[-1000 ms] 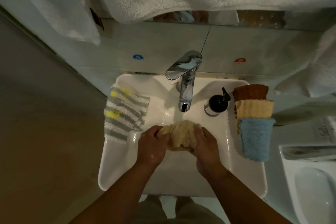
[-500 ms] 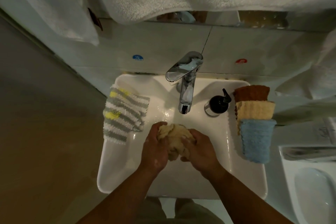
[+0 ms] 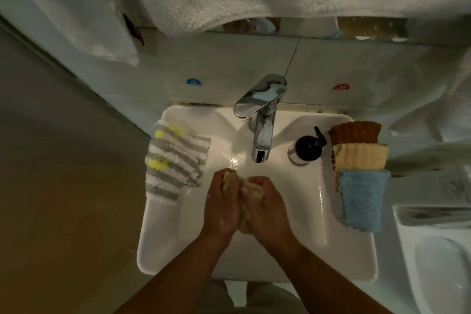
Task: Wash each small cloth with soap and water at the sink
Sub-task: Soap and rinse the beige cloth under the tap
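Left hand (image 3: 221, 208) and right hand (image 3: 268, 213) grip half-hidden cloth (image 3: 254, 191).

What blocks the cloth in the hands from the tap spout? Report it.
Nothing visible. The left hand and right hand grip the cream cloth near the tap spout; only bare wet sink lies between. The soap bottle stands aside.

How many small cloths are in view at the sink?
5. The cream cloth gripped by left hand and right hand over the sink; striped cloth on its left rim; brown cloth, beige cloth, blue cloth along the right rim. The striped one may be a stack hiding more.
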Demonstrator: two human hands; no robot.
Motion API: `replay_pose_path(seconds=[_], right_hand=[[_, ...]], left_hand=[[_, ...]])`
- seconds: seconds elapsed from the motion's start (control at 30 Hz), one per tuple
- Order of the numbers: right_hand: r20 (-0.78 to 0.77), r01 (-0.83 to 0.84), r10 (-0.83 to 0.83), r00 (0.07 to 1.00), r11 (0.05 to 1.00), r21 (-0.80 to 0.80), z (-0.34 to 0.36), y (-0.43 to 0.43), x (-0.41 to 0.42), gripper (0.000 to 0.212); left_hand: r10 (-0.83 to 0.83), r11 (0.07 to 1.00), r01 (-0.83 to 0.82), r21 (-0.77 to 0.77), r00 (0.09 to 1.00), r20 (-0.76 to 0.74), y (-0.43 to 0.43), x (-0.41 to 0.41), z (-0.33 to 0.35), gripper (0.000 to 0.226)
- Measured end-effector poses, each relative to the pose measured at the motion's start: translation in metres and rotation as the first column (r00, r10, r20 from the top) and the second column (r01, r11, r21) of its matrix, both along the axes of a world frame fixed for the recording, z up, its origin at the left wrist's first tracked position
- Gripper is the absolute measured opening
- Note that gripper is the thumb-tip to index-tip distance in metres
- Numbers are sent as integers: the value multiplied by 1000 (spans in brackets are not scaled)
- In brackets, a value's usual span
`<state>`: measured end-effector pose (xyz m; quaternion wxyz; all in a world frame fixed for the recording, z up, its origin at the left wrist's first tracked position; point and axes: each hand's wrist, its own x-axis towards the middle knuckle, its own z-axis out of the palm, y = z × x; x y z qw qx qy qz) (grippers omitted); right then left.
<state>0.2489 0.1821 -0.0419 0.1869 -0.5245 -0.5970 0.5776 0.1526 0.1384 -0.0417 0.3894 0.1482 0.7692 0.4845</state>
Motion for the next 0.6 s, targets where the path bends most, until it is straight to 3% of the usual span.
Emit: replay_pose_path(seconds=[0.07, 0.17, 0.2, 0.3, 0.37, 0.47, 0.53, 0.6], right_hand=[[-42, -84, 90, 995, 988, 128, 1, -13, -3, 8], [50, -41, 29, 998, 969, 245, -4, 0, -9, 26], [95, 19, -42, 995, 973, 229, -10, 10, -10, 30], [123, 204, -196, 973, 977, -60, -21, 33, -11, 35], [162, 105, -97, 982, 993, -46, -19, 26, -9, 34], [231, -159, 97, 968, 949, 271, -6, 1, -7, 21], [105, -116, 94, 990, 967, 228, 6, -3, -10, 25], [103, -12, -8, 995, 981, 194, 1, 12, -11, 31]], left_hand=[[104, 994, -103, -32, 994, 36, 4, -5, 0, 14], [42, 999, -40, -18, 990, 135, 6, 6, 6, 19], [-23, 1000, 23, 1, 989, 146, 5, 13, 9, 19], [-154, 985, 146, 86, 985, 84, 3, 27, 17, 18], [-155, 987, 154, 54, 988, 13, 5, 20, 13, 17], [60, 997, -56, -46, 995, 81, 11, 5, 4, 20], [108, 994, -105, -28, 981, 161, 10, 6, 4, 24], [-6, 998, -6, 55, 974, 225, 5, 18, 13, 25]])
